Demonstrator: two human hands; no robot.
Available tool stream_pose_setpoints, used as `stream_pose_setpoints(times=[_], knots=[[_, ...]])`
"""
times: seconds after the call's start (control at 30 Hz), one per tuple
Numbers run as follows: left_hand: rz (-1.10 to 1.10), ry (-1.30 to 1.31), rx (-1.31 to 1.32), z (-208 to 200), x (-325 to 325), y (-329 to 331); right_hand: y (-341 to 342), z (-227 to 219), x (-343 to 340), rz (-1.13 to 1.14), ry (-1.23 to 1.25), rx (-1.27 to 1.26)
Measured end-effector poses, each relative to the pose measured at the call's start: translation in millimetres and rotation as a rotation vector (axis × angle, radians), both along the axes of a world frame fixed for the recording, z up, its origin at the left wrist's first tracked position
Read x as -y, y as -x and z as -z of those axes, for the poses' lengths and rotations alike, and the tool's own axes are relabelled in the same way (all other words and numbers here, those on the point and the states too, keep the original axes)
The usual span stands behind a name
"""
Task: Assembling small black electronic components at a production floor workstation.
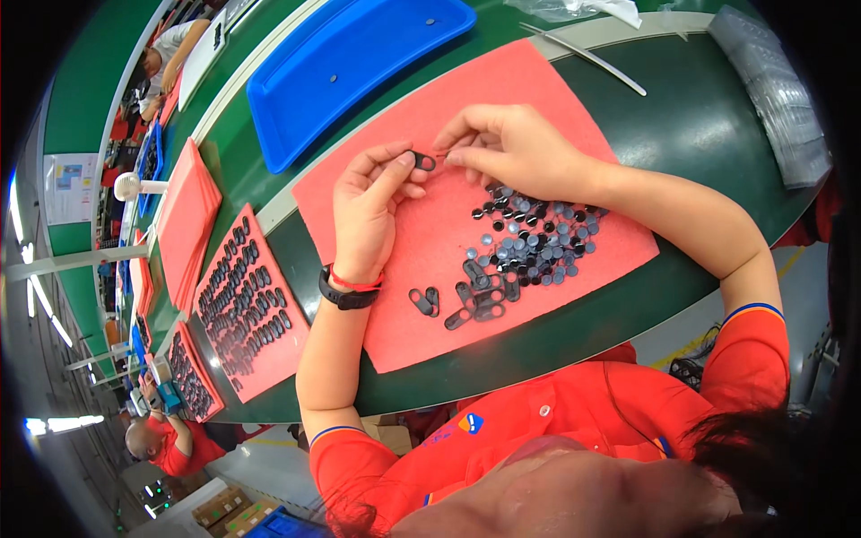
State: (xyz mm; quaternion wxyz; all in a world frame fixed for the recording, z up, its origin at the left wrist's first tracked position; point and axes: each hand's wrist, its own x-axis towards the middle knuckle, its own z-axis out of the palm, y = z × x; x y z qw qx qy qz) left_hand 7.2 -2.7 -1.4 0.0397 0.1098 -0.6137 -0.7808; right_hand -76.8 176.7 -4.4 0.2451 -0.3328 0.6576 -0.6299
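Between the thumb and fingers of my left hand (369, 197) is a small black oval plastic part (424, 161), its rounded end sticking out toward the right. My right hand (516, 148) is closed in a pinch just beside that part; what its fingertips hold is too small to name. Both hands are above a pink foam sheet (421, 242). Below my right hand lies a pile of small round discs (538, 247), some glossy black, some bluish grey. Several more black oval parts (489, 303) with holes lie loose toward the sheet's near edge.
A blue tray (269, 134) holding a few small discs stands at the far left. Metal tweezers (596, 63) lie beyond the sheet. Clear plastic trays (771, 99) are stacked at the right. Leftward, another pink sheet (247, 305) carries rows of black parts. Other people sit further along.
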Motion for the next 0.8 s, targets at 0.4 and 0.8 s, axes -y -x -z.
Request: stream_pose_setpoints(times=[0.4,0.8], knots=[[0.01,0.068,0.031,-4,-9,1,-2,1,-2,0.093,-0.022,-0.268],[0.043,0.178,0.052,-5,-13,1,-1,9,4,0.232,-0.014,-0.715]])
